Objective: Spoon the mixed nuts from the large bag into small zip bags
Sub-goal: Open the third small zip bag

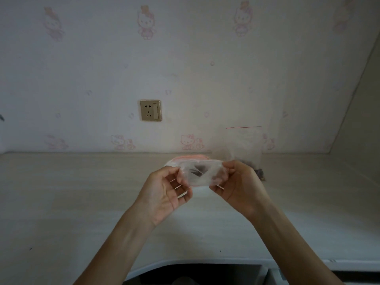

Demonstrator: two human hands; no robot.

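Small zip bag [202, 175]: pinched between left hand [164, 194] and right hand [239, 187], some nuts inside; large bag [243, 145] upright behind, sealing probably pending.

Two hands, left hand [164, 192] and right hand [238, 188], below wall socket [150, 110]. One small zip bag [200, 173] between them. One large bag [243, 145] right of socket. One socket.

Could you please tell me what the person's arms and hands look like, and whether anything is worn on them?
Both forearms are bare, with no sleeves in view. The left hand and right hand wear no gloves, and no rings, watch or bracelets show.
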